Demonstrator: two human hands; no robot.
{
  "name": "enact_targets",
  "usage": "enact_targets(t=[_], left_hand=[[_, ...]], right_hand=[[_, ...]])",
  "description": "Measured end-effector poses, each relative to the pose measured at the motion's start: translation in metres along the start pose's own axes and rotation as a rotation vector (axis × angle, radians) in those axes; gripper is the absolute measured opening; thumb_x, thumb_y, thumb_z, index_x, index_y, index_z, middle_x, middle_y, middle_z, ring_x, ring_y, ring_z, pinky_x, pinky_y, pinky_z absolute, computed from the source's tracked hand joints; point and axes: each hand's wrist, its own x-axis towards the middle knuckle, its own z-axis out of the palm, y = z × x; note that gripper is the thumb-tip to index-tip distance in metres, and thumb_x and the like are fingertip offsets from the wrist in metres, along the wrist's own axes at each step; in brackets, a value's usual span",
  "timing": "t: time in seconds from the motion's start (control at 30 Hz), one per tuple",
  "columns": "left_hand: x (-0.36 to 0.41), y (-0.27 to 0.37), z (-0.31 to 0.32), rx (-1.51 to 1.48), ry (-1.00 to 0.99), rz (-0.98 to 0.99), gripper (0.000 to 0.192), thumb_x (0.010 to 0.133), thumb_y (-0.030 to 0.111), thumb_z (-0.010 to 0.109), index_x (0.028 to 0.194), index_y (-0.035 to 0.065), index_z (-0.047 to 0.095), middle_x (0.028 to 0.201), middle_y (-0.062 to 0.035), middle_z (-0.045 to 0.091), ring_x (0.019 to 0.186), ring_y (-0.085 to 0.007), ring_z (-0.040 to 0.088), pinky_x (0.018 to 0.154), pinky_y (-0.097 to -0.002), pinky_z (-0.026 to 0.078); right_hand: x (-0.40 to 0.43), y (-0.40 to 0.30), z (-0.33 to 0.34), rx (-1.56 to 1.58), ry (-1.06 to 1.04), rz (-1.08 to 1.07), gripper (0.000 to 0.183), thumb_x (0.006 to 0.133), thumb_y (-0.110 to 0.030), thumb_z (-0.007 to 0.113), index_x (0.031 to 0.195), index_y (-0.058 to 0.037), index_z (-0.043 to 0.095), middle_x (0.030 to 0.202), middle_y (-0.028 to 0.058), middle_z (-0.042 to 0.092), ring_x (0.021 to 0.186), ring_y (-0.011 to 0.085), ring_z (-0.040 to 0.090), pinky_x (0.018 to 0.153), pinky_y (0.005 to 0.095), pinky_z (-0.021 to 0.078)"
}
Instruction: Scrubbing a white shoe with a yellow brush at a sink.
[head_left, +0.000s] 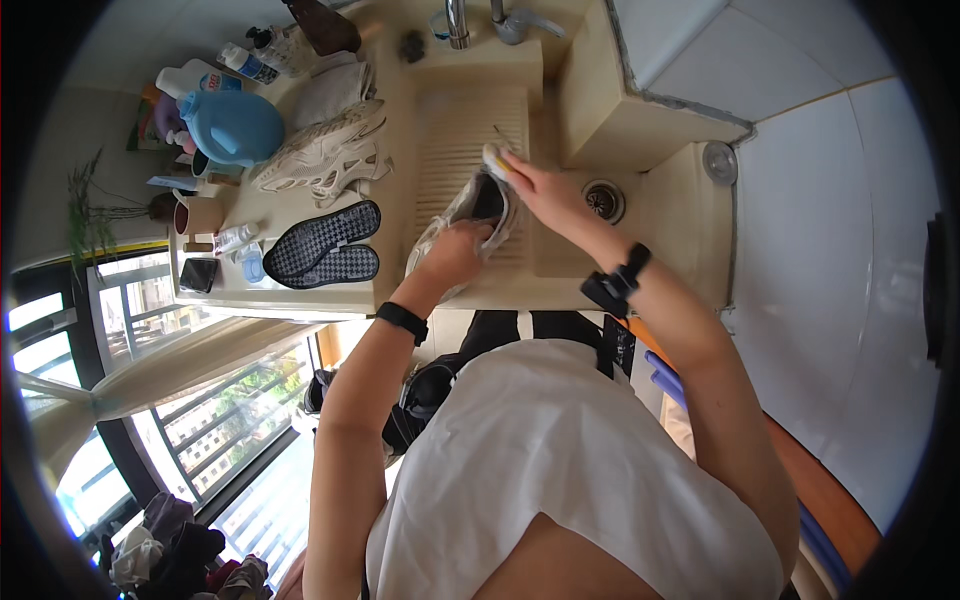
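Note:
A pale sneaker (431, 238) rests at a slant on the ribbed washboard (442, 135) of the sink, its dark inside facing up. My left hand (456, 253) grips it at the opening, fingers reaching over the collar. Beside the shoe's heel, my right hand (541, 191) is closed around a small brush (493, 159) with pale bristles and a yellowish part. Whether the bristles touch the shoe is hard to tell. Left of the washboard, another pale sneaker (326, 146) lies on its side, with two houndstooth-patterned insoles (322, 244) nearer me.
A blue detergent jug (232, 127), several bottles, a mug (199, 215) and a phone (199, 275) crowd the left counter. Folded cloth (330, 86) lies behind the sneaker. The faucet (457, 26) stands at the back; a drain (604, 201) opens to the right, near a tiled wall (810, 225).

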Motion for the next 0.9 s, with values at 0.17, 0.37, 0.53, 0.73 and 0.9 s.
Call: enact_targets(t=[0.17,0.37,0.53,0.73,0.9], left_hand=[[0.001,-0.03,-0.023,0.318,0.083,0.272,0.02,0.072,0.01,0.053,0.09,0.0043,0.061,0.096,-0.0145,0.061,0.095,-0.0301,0.055,0.078,-0.0373,0.045],[0.004,0.024,-0.021,0.547,0.146,0.079,0.044,0.075,0.024,0.055,0.114,0.0049,0.049,0.111,-0.0114,0.056,0.103,-0.0277,0.052,0.093,-0.0356,0.028],[0.065,0.044,-0.007,-0.152,0.315,-0.675,0.05,0.077,0.031,0.051,0.115,-0.0009,0.046,0.103,-0.0201,0.059,0.098,-0.0344,0.054,0.088,-0.0377,0.038],[0.056,-0.003,0.022,-0.534,0.499,-0.452,0.052,0.075,0.005,0.05,0.126,-0.0038,0.038,0.115,-0.0179,0.053,0.106,-0.0269,0.051,0.087,-0.0294,0.04],[0.061,-0.006,0.039,-0.65,0.462,-0.409,0.051,0.075,-0.004,0.046,0.125,-0.004,0.04,0.11,-0.0125,0.056,0.096,-0.0204,0.053,0.081,-0.0274,0.041]], right_hand=[[0.014,0.055,0.017,0.091,0.127,-0.152,0.034,0.089,-0.027,0.045,0.114,-0.0044,0.053,0.09,0.0209,0.06,0.076,0.0347,0.057,0.068,0.0362,0.0447],[-0.019,0.054,0.048,0.455,0.063,0.106,0.045,0.091,-0.03,0.041,0.128,-0.0053,0.038,0.1,0.0176,0.058,0.089,0.0265,0.057,0.077,0.0306,0.0419],[-0.018,0.068,0.044,0.397,0.062,-0.056,0.044,0.092,-0.032,0.04,0.129,-0.0082,0.039,0.101,0.0141,0.06,0.086,0.0241,0.057,0.076,0.0299,0.0421],[-0.023,0.003,0.009,0.307,0.012,-0.067,0.041,0.09,-0.029,0.043,0.125,-0.008,0.043,0.1,0.0185,0.059,0.085,0.0318,0.059,0.07,0.0325,0.0454],[0.024,0.032,0.061,0.354,0.293,-0.19,0.036,0.089,-0.03,0.045,0.121,-0.0135,0.048,0.089,0.0218,0.059,0.072,0.0337,0.058,0.06,0.0361,0.0458]])
